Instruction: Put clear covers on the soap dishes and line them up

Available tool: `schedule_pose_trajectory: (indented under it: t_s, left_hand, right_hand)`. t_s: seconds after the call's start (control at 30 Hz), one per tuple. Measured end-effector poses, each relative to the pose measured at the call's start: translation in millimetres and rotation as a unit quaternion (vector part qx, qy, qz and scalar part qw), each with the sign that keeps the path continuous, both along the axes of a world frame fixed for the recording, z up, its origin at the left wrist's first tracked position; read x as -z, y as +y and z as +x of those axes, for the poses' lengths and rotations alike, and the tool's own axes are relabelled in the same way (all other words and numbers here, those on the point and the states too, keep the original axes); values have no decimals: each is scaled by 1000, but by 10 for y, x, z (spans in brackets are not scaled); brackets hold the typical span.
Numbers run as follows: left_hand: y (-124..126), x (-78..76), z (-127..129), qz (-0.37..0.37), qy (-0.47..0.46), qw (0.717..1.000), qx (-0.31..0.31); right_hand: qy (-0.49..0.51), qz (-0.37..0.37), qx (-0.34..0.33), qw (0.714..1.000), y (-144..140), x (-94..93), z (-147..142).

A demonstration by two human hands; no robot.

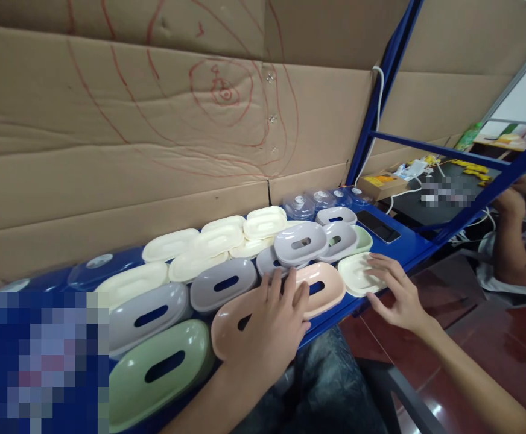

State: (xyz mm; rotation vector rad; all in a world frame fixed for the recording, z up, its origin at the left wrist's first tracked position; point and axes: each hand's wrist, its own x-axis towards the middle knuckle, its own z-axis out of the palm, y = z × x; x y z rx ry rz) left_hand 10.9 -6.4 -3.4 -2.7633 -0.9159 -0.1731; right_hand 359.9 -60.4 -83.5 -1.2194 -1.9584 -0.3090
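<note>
Cardboard sheets fill the upper left and centre of the frame as our backdrop, scrawled with red marker rings. Blue metal frame bars cut across the upper right; behind them a dark bench with a yellow box and cables. Another person's arm sits at the right edge, apart from ours.

Blue shelf runs diagonally from lower left to centre right, packed with oval plastic lids, most with a slot in the top:
- green lid, lower left, biggest in view
- grey lids, left of centre, plus more grey ones stacked centre right
- cream lids, back row, against the cardboard
- peach lid, front centre, under our left hand
- second peach lid, just behind and right of it
- pale cream tray, centre right, front edge of shelf
- clear round containers, back row, centre right
- black phone-like slab lying flat on the shelf, right end

Our left hand: palm down, fingers spread flat, resting on the front peach lid, fingertips reaching the second peach one. Not gripping.

Our right hand: fingers open and slightly curled, tips touching the pale cream tray's rim. No closed grip.

Lower left corner is pixelated; can't tell what's there.
</note>
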Motion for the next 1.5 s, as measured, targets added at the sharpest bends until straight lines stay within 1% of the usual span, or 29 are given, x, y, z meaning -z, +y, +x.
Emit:
schedule_pose_trajectory:
  t_s: [0.2,0.3,0.4,0.5,0.6,0.67,0.73,0.8,0.87,0.93,1.03,1.17,1.3,1.43,1.5]
  left_hand:
    - [-10,128,-41,2,-40,999,4]
    - [-40,165,-64,1,-64,998,4]
    - [-129,142,-144,-9,-81,997,5]
    - [-273,79,-321,-12,-87,996,-3]
    - [-429,64,-551,0,-90,995,-34]
    - [-517,113,-682,21,-101,992,-71]
    - [-581,195,-758,44,-109,988,-105]
    - [-618,279,-774,51,-106,986,-117]
    - [-631,341,-744,48,-99,987,-116]
    - [-628,378,-691,48,-94,988,-113]
    - [-621,404,-612,47,-98,986,-127]
    - [-627,409,-548,28,-107,983,-149]
    - [-644,380,-547,22,-114,982,-149]
    - [-691,332,-635,41,-133,980,-141]
    - [-735,320,-714,49,-144,977,-153]
  right_hand:
    - [-2,10,5,1000,0,7,-3]
    - [1,17,9,1000,0,13,-8]
    - [4,23,15,1000,4,35,-14]
    - [10,32,23,999,17,67,-23]
    - [16,37,27,999,39,93,-32]
    - [18,39,24,999,53,104,-38]
    - [21,40,22,999,63,109,-44]
    - [21,42,22,999,67,108,-50]
    - [22,44,22,999,69,103,-53]
    - [21,46,19,999,70,98,-53]
    - [23,50,16,998,73,99,-46]
    - [27,56,21,998,79,118,-31]
    - [27,58,24,998,81,133,-18]
    - [23,57,28,998,82,142,3]
    - [20,62,30,997,84,146,11]
